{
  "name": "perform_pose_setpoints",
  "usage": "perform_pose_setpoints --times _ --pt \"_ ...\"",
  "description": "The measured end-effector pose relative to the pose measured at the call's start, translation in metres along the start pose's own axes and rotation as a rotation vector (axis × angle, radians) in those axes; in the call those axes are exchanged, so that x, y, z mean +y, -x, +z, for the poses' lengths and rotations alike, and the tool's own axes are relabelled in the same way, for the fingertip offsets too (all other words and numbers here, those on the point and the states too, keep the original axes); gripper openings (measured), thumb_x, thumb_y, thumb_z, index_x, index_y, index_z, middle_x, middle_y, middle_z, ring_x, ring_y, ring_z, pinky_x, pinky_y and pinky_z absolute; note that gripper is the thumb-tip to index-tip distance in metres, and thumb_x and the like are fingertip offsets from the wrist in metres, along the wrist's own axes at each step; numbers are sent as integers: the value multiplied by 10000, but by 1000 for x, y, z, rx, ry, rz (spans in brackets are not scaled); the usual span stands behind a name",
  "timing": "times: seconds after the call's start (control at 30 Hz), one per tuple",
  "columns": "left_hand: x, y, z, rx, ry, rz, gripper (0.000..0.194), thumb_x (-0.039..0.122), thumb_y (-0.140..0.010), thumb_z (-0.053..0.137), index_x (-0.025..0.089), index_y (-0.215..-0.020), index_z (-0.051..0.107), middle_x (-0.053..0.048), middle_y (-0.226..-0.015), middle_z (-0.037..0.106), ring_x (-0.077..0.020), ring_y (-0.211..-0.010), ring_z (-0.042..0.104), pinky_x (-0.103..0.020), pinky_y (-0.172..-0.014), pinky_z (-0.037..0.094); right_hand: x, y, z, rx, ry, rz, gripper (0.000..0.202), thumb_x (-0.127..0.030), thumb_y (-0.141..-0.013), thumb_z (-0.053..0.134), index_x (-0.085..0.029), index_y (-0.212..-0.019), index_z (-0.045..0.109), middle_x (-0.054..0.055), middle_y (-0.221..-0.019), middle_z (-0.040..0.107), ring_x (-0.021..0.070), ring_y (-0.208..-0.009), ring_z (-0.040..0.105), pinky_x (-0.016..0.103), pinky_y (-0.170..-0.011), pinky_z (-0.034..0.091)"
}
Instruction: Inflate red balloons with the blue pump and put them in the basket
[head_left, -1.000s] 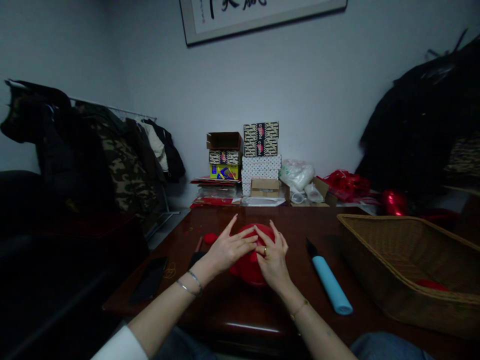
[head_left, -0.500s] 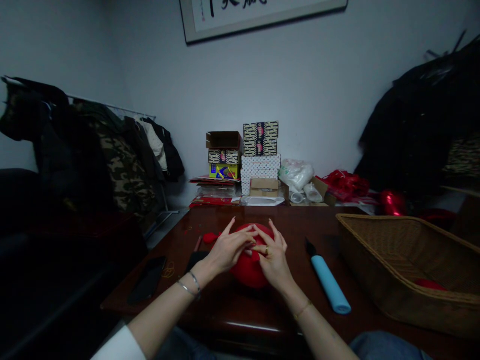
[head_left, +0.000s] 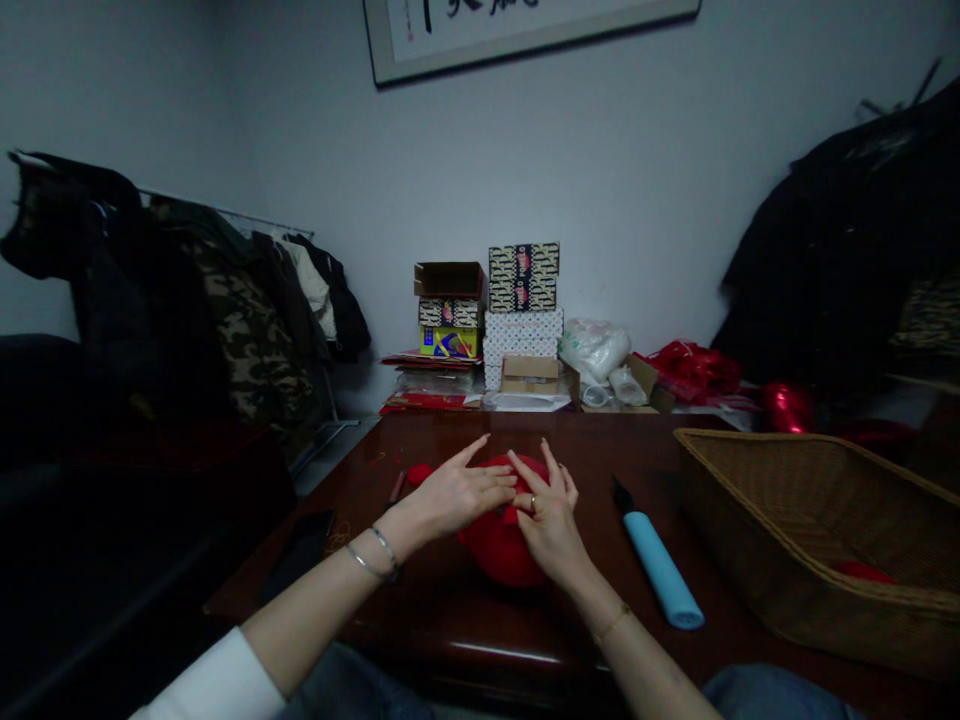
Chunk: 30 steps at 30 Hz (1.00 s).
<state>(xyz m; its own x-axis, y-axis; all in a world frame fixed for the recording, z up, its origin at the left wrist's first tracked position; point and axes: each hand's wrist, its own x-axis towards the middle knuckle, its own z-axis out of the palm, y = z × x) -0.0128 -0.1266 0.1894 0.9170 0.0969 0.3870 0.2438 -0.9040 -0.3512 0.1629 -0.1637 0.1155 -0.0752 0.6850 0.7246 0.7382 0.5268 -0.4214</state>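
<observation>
A round, inflated red balloon [head_left: 499, 555] is at the near middle of the table, under my two hands. My left hand [head_left: 454, 492] reaches in from the left, little finger raised, its other fingertips drawn together at the balloon's neck; its thumb is hidden. From the right, my right hand [head_left: 553, 515] pinches at the same neck, with other fingers spread over the balloon's top. A short red bit of the neck shows below the right fingers. The fingertips of both hands meet there, and the exact grip is partly covered.
Right of the hands lies a light blue hand pump [head_left: 664, 570] with a black nozzle. A wicker basket [head_left: 787, 560] holds something red. Another small red balloon [head_left: 420, 474] and a dark phone [head_left: 300, 545] lie to the left. Stacked boxes [head_left: 523, 345] stand behind the table.
My left hand has turned, its fingers now straighter and its wrist slightly further left. My right hand stays almost in place, and the balloon has shifted slightly nearer.
</observation>
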Motion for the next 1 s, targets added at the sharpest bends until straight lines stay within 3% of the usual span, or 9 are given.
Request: perform_pose_setpoints --times 0.13,0.33,0.5,0.6,0.8,0.87,1.0 --pt "1 -2 0 -2 -52 76 267 147 -925 386 159 -1073 608 -110 -1141 654 -172 -1102 584 -489 -1119 211 2 1 -1 -27 8 -11 267 -113 -729 463 -267 -644 664 -73 -1395 419 228 -1399 -19 601 -1051 79" --pt "3 -2 7 116 -8 113 212 148 -895 438 143 -1016 612 -104 -1059 689 -156 -1051 609 -410 -1077 340 2 1 -2 -73 -17 22 257 -125 -736 464 -253 -591 634 -76 -1394 417 229 -1399 -8 605 -1052 72" --pt "2 3 22 268 84 -6 190 155 -835 494 165 -975 622 -55 -1006 706 -137 -1010 626 -344 -1028 409 -2 0 -6 -87 -39 18 276 -117 -741 457 -270 -623 654 -86 -1401 406 218 -1400 6 603 -1056 65" --pt "4 3 25 307 185 -119 204 145 -795 511 186 -960 623 -23 -957 712 -131 -933 650 -378 -1047 383 -3 -1 -8 -94 -70 -1 292 -130 -756 462 -301 -685 688 -80 -1392 419 223 -1399 8 618 -1048 63" --pt "14 -3 11 228 446 -358 77 179 -775 551 201 -833 597 20 -816 693 -132 -780 636 -436 -1063 306 -2 -1 -7 -101 -128 7 241 -223 -803 508 -300 -645 674 -83 -1382 431 225 -1399 12 619 -1044 60" --pt "15 -3 5 171 510 -428 41 214 -796 556 197 -805 592 11 -802 674 -143 -803 606 -411 -1006 351 -2 -1 -7 -106 -141 9 230 -246 -807 529 -303 -639 675 -83 -1379 435 226 -1399 21 615 -1046 58" --pt "10 -2 -2 95 663 -468 150 283 -880 462 179 -820 553 -24 -827 637 -149 -804 562 -306 -808 424 -1 0 -7 -105 -140 11 168 -302 -805 572 -344 -706 701 -80 -1371 448 238 -1399 40 625 -1041 67"
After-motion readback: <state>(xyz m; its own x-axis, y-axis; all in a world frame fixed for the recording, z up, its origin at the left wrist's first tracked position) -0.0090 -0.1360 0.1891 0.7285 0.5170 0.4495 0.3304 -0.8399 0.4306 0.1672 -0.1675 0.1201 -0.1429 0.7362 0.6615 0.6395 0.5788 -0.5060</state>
